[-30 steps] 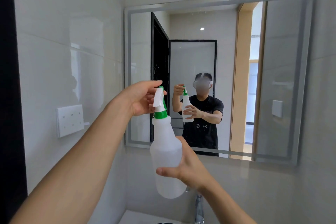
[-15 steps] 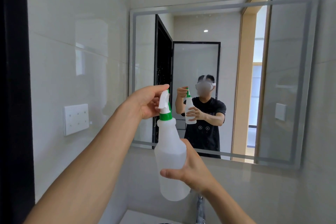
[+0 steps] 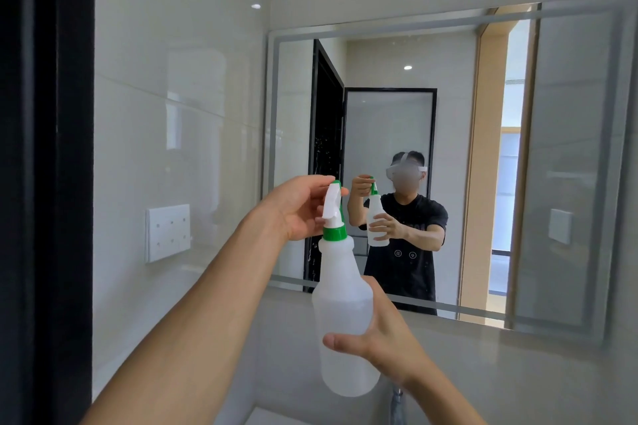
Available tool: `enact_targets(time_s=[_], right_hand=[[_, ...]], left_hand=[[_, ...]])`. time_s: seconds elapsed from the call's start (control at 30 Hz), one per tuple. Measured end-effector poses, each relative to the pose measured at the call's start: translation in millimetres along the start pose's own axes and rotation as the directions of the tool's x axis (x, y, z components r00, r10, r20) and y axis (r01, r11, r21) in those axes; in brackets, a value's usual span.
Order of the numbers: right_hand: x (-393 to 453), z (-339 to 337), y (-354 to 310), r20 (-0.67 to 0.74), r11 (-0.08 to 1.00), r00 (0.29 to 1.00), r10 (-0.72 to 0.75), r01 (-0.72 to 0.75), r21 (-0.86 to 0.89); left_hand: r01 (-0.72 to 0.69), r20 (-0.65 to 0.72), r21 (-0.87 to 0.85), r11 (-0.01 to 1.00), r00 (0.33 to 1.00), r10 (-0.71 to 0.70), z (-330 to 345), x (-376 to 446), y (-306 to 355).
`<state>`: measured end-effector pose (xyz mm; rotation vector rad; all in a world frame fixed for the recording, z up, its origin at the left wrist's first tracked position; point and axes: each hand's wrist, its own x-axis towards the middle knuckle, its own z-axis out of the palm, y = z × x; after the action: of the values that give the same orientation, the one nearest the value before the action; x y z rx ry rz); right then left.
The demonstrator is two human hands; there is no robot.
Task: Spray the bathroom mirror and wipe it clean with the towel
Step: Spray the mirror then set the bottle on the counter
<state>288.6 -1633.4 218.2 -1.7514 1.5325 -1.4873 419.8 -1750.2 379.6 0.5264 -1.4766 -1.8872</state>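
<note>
Your right hand (image 3: pixel 383 345) is wrapped around the lower body of the spray bottle (image 3: pixel 345 321), thumb across the near side and fingers hidden behind it, so it has a firm grip. Your left hand (image 3: pixel 297 207) is up at the top of the bottle, fingers curled loosely around the white trigger head (image 3: pixel 332 205); the thumb lies along the upper edge, and you cannot tell whether a finger is pressing the trigger. The bottle stands upright in the air, just in front of the lower left corner of the mirror (image 3: pixel 569 183). It is translucent white with a green collar (image 3: pixel 334 234); its walls are too cloudy to show how much liquid is inside.

The mirror hangs on the pale tiled wall and carries small droplets down its left part, clearest against the dark door reflected there. On the left wall a white switch plate (image 3: pixel 168 232) sits well apart from the bottle. Below your right wrist the top of a metal tap (image 3: pixel 396 404) shows at the bottom edge.
</note>
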Motion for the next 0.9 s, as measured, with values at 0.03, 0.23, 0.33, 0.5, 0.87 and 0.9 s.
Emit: enact_targets(time_s=[0.03,0.23,0.33,0.5,0.87,0.9], right_hand=[[0.2,0.0,0.1,-0.001,1.000,1.000,0.005,-0.005,0.002],[2.2,-3.3,-4.6,-0.022,0.998,1.000,0.011,-0.010,0.065],[3.9,-6.9,-10.8,-0.030,0.995,1.000,0.001,0.002,0.095],[5.4,-4.3,-12.9,-0.019,0.994,1.000,0.006,-0.004,0.108],[2.5,-0.7,-2.4,0.014,0.993,0.999,0.036,-0.037,0.108],[2.3,-0.7,-2.2,0.017,0.993,0.999,0.039,-0.040,0.108]], left_hand=[[-0.003,-0.008,0.006,1.000,1.000,0.003,1.4,-0.7,-1.1],[-0.198,0.081,-0.082,0.977,0.976,0.204,-0.9,-3.8,-16.7],[-0.376,0.318,0.087,0.922,0.888,0.332,-9.3,-15.3,-40.1],[-0.474,0.457,0.161,0.866,0.813,0.360,-9.9,-23.2,-67.6],[-0.503,-0.070,0.517,0.692,0.781,0.620,17.4,-25.0,-87.3],[-0.503,-0.072,0.511,0.696,0.782,0.619,17.3,-24.2,-87.8]])
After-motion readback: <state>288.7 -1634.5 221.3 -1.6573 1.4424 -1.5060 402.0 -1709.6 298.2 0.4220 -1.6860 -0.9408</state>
